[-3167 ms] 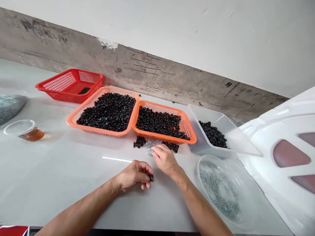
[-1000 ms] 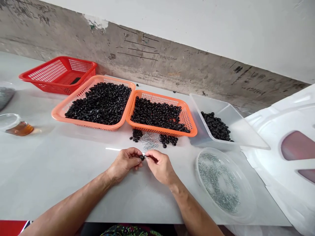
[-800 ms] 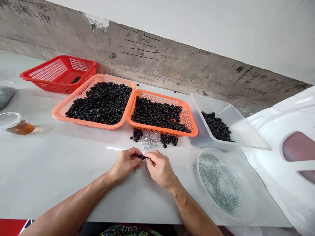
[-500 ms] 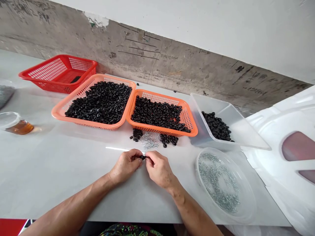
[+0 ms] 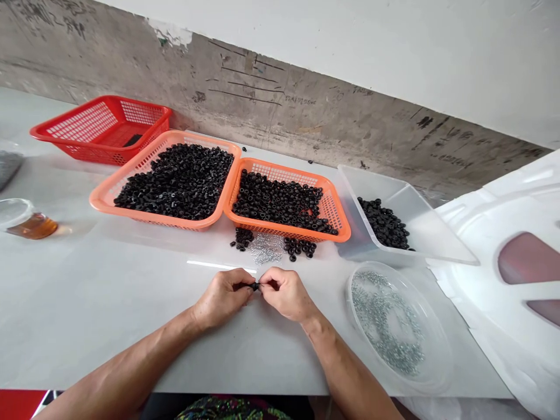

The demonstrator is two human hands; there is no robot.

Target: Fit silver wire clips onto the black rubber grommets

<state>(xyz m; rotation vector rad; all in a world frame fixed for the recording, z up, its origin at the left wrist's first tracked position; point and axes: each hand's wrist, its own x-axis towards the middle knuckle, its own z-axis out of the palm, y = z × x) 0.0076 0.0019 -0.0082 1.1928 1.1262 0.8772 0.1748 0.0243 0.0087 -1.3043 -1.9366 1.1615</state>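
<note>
My left hand (image 5: 223,296) pinches a small black ring-like part (image 5: 255,286) between thumb and fingertips, most of it hidden by the fingers. Right beside it, my right hand (image 5: 286,293) is closed in a pinch at the part's right end. Something thin and dark seems to show at its fingertips, too small to name. Just beyond the hands lie a white strip (image 5: 214,266), a little heap of tiny silvery pieces (image 5: 266,249), and two small piles of black parts, one on the left (image 5: 243,238) and one on the right (image 5: 301,248).
Two orange baskets, a larger one (image 5: 105,201) and a smaller one (image 5: 289,232), hold black parts. A clear bin (image 5: 437,239) has more. Silvery pieces fill part of a round tray (image 5: 440,356). Leftward are a red basket (image 5: 94,153) and a cup of amber liquid (image 5: 37,224).
Both hands have shifted slightly, and the black part sits a little lower. The right fingertips have drawn a little away from the left ones.
</note>
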